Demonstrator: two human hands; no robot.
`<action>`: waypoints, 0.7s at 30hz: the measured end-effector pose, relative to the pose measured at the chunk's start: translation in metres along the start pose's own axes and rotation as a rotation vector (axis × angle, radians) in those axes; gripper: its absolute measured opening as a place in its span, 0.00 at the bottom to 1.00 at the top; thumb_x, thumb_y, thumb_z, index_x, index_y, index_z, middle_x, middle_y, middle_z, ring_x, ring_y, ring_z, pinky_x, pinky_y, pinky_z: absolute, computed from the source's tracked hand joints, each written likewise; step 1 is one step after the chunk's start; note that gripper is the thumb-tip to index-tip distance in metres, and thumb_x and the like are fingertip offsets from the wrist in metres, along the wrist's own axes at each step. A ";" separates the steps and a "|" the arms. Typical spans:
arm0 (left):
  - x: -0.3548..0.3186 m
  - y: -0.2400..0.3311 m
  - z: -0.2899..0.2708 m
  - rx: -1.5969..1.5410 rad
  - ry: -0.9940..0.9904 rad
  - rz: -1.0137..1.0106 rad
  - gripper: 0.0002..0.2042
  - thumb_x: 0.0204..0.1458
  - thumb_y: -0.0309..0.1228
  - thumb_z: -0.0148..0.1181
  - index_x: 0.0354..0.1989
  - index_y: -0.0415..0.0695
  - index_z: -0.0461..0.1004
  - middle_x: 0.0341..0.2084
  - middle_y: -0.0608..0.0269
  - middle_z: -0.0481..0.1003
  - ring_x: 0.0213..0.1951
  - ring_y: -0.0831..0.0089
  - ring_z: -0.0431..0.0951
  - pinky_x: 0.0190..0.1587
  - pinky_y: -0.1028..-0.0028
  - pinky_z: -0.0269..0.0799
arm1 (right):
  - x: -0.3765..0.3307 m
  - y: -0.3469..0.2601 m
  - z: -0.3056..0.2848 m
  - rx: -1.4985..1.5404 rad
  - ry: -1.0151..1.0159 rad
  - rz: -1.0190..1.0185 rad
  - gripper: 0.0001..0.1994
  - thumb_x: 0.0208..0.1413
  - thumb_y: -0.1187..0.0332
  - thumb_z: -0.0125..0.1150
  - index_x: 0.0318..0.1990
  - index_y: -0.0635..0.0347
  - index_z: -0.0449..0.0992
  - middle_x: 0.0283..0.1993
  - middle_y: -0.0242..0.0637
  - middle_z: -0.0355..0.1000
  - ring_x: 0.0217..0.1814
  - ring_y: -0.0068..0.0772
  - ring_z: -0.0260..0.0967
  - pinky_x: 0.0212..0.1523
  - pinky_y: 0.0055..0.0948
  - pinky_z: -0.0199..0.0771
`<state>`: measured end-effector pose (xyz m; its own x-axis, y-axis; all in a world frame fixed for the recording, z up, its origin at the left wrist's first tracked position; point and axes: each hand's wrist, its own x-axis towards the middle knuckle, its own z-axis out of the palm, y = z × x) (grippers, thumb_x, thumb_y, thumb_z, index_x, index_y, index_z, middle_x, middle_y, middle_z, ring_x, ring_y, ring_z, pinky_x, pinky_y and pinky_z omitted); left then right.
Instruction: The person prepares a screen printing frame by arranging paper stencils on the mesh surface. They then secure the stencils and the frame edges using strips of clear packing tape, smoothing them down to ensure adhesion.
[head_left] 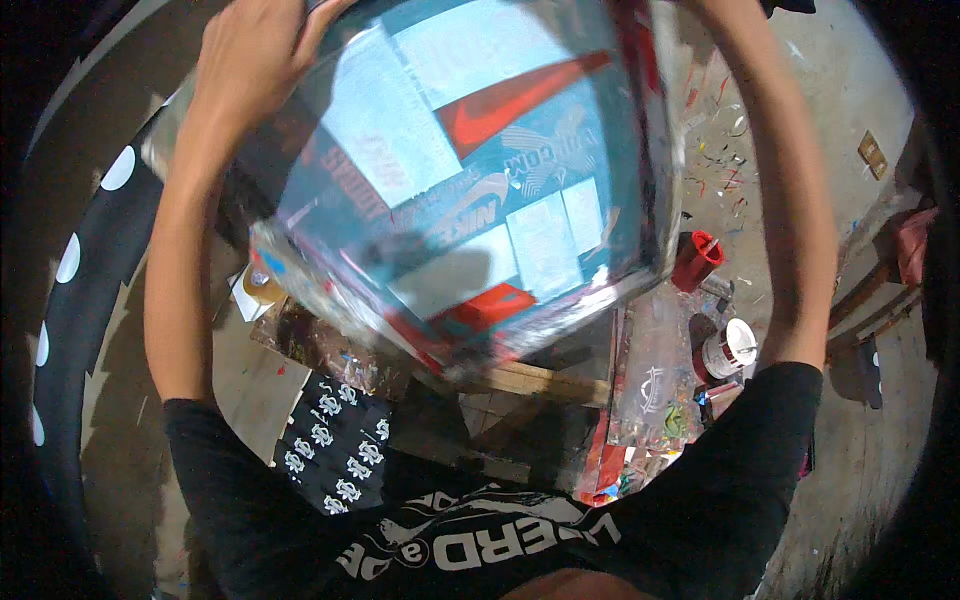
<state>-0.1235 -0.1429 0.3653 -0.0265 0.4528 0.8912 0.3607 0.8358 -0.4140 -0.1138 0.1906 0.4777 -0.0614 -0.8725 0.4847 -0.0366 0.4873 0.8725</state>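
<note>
A silk-screen printing frame [470, 175] is raised in front of me, tilted, with its near corner low. Its teal mesh carries pale rectangular patches, red swoosh-like shapes and faint lettering, and its paint-stained rim is slightly blurred. My left hand [262, 45] is closed on the frame's far left edge, the thumb lying along it; some fingers are cut off by the picture's top. My right forearm [785, 170] reaches up along the frame's right side, and the right hand is beyond the upper edge. Part of the bench behind is hidden by the frame.
Below the frame lies black fabric with white prints [335, 440]. A tape roll [263, 284] sits at left. On the right stand a red cup [697, 260] and a white paint tub [730, 348], beside a clear plastic-like sheet [650, 390]. A black strip with white dots [95, 260] curves along the left.
</note>
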 end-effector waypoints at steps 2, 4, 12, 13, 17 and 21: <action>0.024 -0.008 0.011 0.019 0.041 0.125 0.25 0.58 0.48 0.61 0.53 0.40 0.68 0.42 0.45 0.75 0.41 0.49 0.78 0.43 0.56 0.73 | 0.000 0.010 -0.029 0.097 -0.405 0.192 0.33 0.56 0.48 0.63 0.60 0.64 0.65 0.48 0.55 0.74 0.52 0.59 0.72 0.50 0.47 0.72; 0.047 -0.009 0.031 -0.036 0.010 0.145 0.29 0.50 0.51 0.70 0.54 0.48 0.67 0.43 0.51 0.73 0.46 0.59 0.76 0.49 0.58 0.72 | -0.034 0.003 -0.058 0.126 -0.407 0.281 0.30 0.55 0.53 0.65 0.59 0.63 0.65 0.42 0.53 0.75 0.44 0.61 0.73 0.42 0.47 0.73; -0.045 0.055 0.007 -0.181 0.550 -0.276 0.34 0.54 0.43 0.68 0.62 0.35 0.62 0.60 0.49 0.63 0.61 0.60 0.64 0.65 0.60 0.55 | -0.160 -0.017 -0.090 -0.025 -0.439 0.841 0.29 0.60 0.44 0.57 0.53 0.63 0.72 0.41 0.61 0.76 0.47 0.64 0.74 0.46 0.50 0.73; -0.095 0.063 -0.009 -0.183 0.616 -0.534 0.35 0.54 0.42 0.68 0.63 0.34 0.61 0.63 0.48 0.62 0.64 0.60 0.62 0.68 0.60 0.52 | -0.169 -0.027 -0.105 -0.029 -0.440 0.914 0.30 0.59 0.42 0.57 0.51 0.64 0.73 0.40 0.61 0.76 0.46 0.64 0.74 0.46 0.51 0.73; -0.345 0.093 -0.042 -0.945 0.259 -1.679 0.36 0.63 0.58 0.48 0.70 0.40 0.57 0.63 0.54 0.62 0.65 0.63 0.61 0.68 0.61 0.54 | -0.210 -0.093 -0.094 0.035 -0.330 1.166 0.32 0.57 0.39 0.58 0.45 0.66 0.73 0.30 0.60 0.76 0.38 0.67 0.75 0.38 0.53 0.73; -0.361 0.188 -0.021 -1.530 0.140 -1.812 0.36 0.64 0.62 0.42 0.68 0.43 0.60 0.55 0.60 0.70 0.54 0.65 0.70 0.58 0.65 0.65 | -0.248 -0.177 -0.122 0.195 -0.551 1.490 0.37 0.54 0.36 0.61 0.41 0.74 0.75 0.31 0.66 0.75 0.38 0.68 0.76 0.40 0.53 0.74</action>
<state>-0.0264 -0.1553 -0.0302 -0.9642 -0.2495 0.0901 0.2177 -0.5503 0.8061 0.0295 0.3164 0.2103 -0.4914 0.4615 0.7386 0.2640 0.8871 -0.3787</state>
